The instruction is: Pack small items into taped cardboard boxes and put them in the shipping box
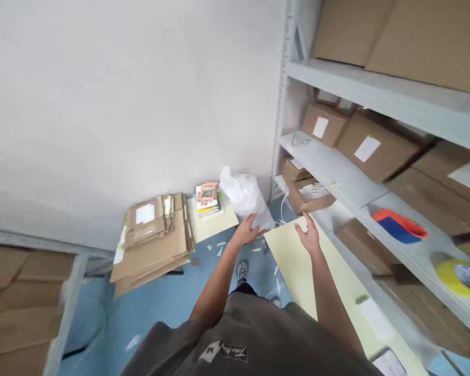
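Left hand [247, 227]: stretched forward and down, fingers loose and slightly spread, gripping nothing; the fingertips are at the lower edge of the white plastic bag [243, 196], and blur hides whether they touch it.
Right hand [308, 235]: palm down, fingers splayed and released, lying over the far end of the pale yellow sheet [297, 271].
White plastic bag: crumpled and upright on the blue floor [168, 300], against the white wall [121, 104] and just beside the foot of the shelving.
Pale yellow sheet: large and flat, slanting from under the right hand back along the right forearm, beside the shelf edge.
Books [208, 199]: a small colourful stack on a second pale sheet [213, 223], just left of the bag.
Flattened cartons [152, 240]: a loose pile on the floor, left of the books.
Shelving [329, 167]: grey metal, on the right, loaded with brown cardboard boxes [376, 146].
Shelf oddments: a red-and-blue item [399, 227] and a yellow tape roll [460, 277].
Shoe [242, 270]: visible between the forearms.
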